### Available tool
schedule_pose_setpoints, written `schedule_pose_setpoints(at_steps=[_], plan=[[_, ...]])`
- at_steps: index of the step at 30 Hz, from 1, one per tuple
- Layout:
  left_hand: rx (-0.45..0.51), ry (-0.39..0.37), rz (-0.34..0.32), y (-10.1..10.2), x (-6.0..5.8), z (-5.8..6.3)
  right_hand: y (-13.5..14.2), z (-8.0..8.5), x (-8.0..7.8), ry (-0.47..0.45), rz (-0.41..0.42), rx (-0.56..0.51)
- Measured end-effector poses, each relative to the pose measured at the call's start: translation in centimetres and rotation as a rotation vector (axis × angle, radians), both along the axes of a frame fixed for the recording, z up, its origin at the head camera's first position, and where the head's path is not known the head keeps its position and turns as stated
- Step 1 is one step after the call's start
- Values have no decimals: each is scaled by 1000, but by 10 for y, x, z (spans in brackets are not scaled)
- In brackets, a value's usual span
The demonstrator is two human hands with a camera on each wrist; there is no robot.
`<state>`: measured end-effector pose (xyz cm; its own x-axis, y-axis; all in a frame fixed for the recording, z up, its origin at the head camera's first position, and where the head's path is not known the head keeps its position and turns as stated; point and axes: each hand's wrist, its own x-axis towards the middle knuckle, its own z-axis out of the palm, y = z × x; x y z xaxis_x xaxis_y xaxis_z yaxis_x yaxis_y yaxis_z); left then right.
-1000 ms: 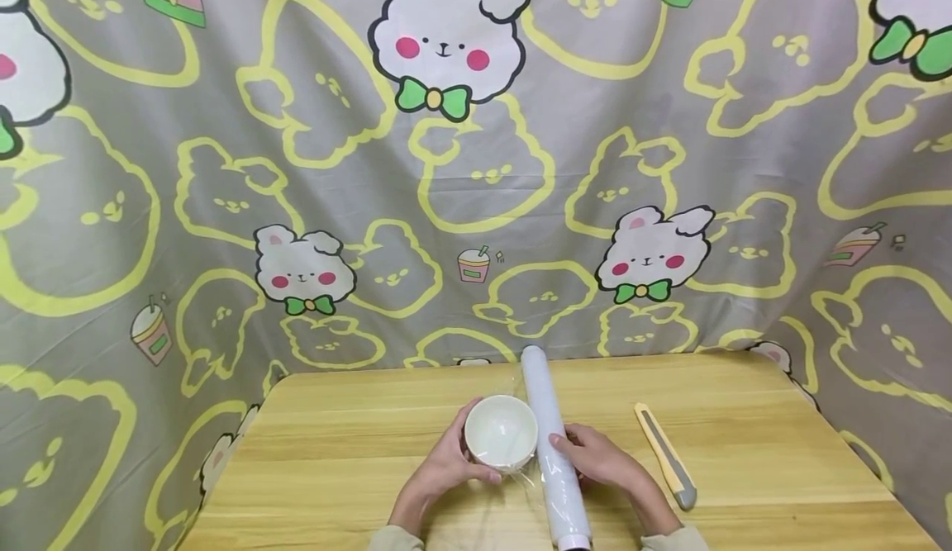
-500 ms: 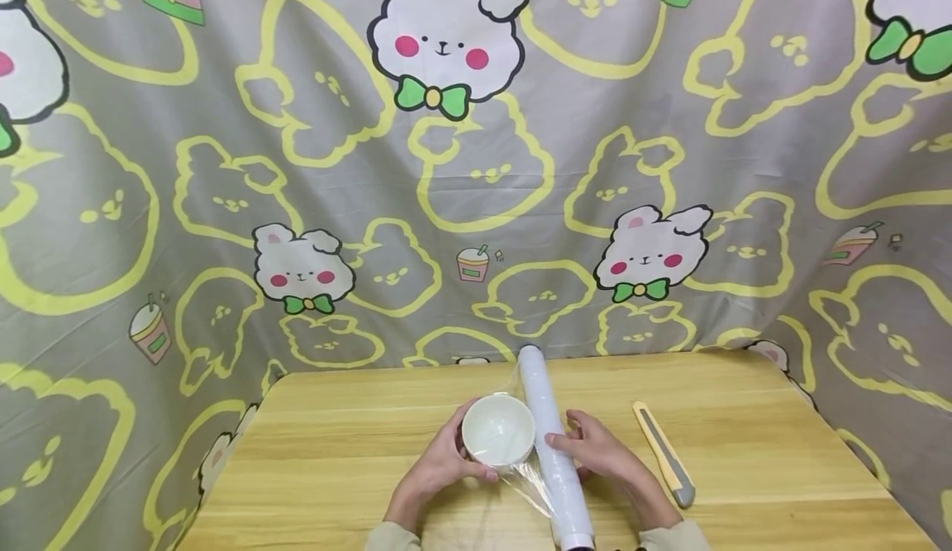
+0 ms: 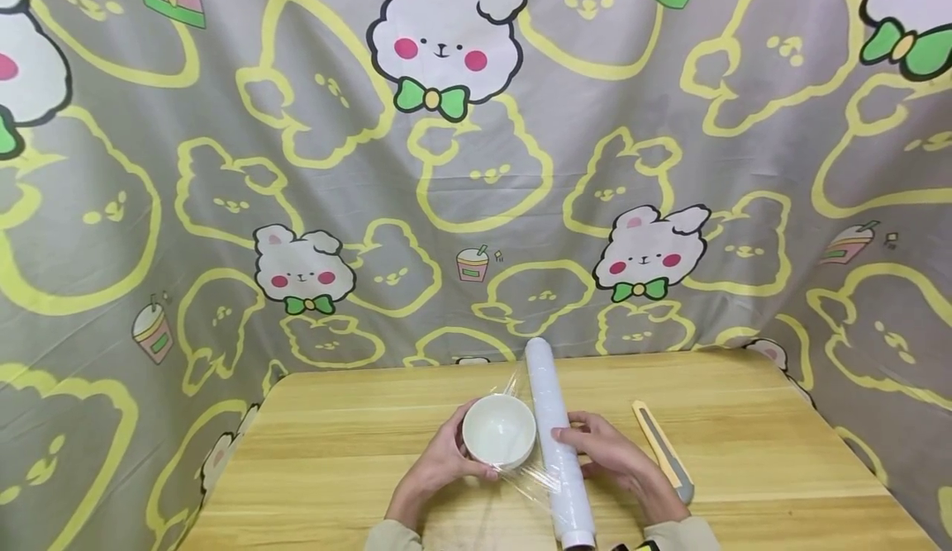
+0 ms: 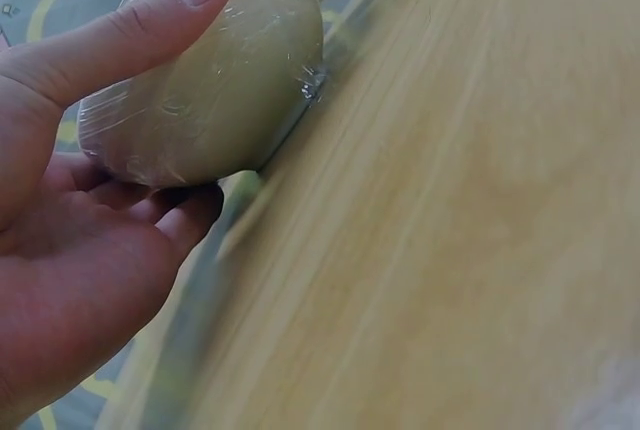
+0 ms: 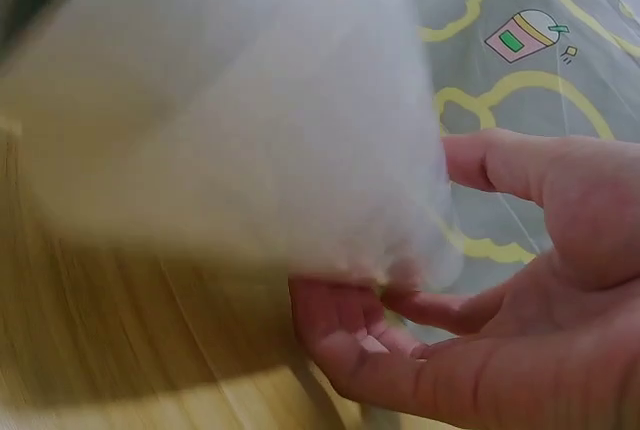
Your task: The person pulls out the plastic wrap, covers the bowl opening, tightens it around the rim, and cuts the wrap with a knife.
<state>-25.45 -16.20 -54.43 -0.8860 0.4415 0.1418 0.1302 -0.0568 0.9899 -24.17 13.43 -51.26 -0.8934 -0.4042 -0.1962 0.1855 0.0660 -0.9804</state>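
My left hand (image 3: 446, 456) grips a small white bowl (image 3: 500, 431) from its left side, thumb in front and fingers curled beneath. Clear film clings to the bowl's side in the left wrist view, wrinkled over its surface (image 4: 230, 100). My right hand (image 3: 606, 452) holds a long roll of cling film (image 3: 545, 390) round its middle, just right of the bowl. Between bowl and roll runs a stretched sheet of film (image 3: 537, 481). The blurred roll (image 5: 280, 130) fills much of the right wrist view, with the fingers curled under it.
A yellow and grey utility knife (image 3: 664, 452) lies on the wooden table (image 3: 349, 427), right of my right hand. A patterned grey curtain (image 3: 416, 287) hangs behind the table and along both sides.
The roll has shifted slightly to the right and away from me since half a second ago, with the right hand. The film beside the bowl has changed its folds. The left hand keeps its hold.
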Motion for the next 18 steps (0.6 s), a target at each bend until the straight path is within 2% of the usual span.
schedule_pose_setpoints(at_steps=[6, 13, 18], plan=[[-6, 6, 9, 0, 0, 0, -2, -3, -1, -24, -52, -52], [-38, 33, -8, -2, -1, -2, 3, -7, -4, -88, 57, -267], [-21, 19, -16, -4, -1, -1, 4, -8, -7, -117, 50, -329]])
